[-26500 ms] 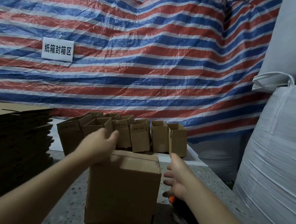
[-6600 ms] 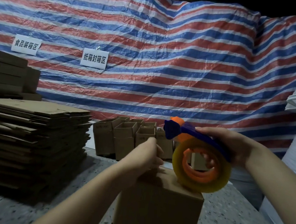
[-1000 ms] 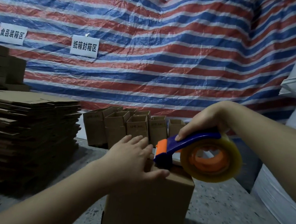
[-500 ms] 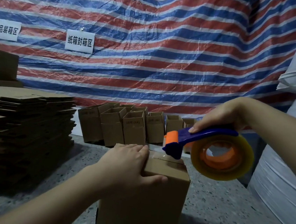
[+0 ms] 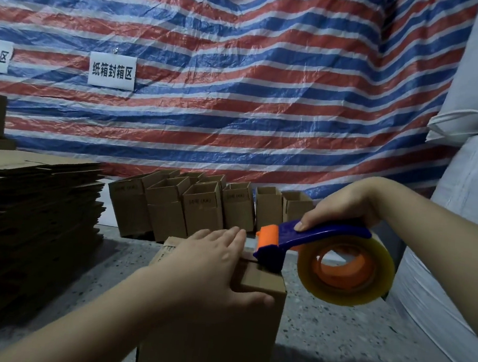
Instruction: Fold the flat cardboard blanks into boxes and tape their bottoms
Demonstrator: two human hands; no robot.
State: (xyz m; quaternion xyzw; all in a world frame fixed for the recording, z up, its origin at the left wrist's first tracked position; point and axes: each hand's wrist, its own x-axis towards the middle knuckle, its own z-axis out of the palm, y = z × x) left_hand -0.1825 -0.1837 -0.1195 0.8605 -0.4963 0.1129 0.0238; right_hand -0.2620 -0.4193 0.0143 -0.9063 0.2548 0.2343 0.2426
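A brown cardboard box (image 5: 215,334) stands upright on the speckled table (image 5: 334,332), its folded flaps facing up. My left hand (image 5: 211,263) lies flat on those flaps, fingers spread, thumb hooked over the near edge. My right hand (image 5: 344,205) grips the blue handle of a tape dispenser (image 5: 316,248) with an orange tip and a roll of clear tape (image 5: 346,270). The dispenser's nose touches the box top on the right side, just beyond my left fingertips. The flap seam is mostly hidden under my left hand.
A tall stack of flat cardboard blanks (image 5: 27,217) fills the left. Several small open boxes (image 5: 205,206) stand in rows at the back of the table. Big white sacks (image 5: 477,206) crowd the right. A striped tarp (image 5: 242,78) with paper signs hangs behind.
The dispenser's nose has dropped from above the box onto its top at the right. My left hand has flattened and slid forward over the flaps. The view has shifted slightly.
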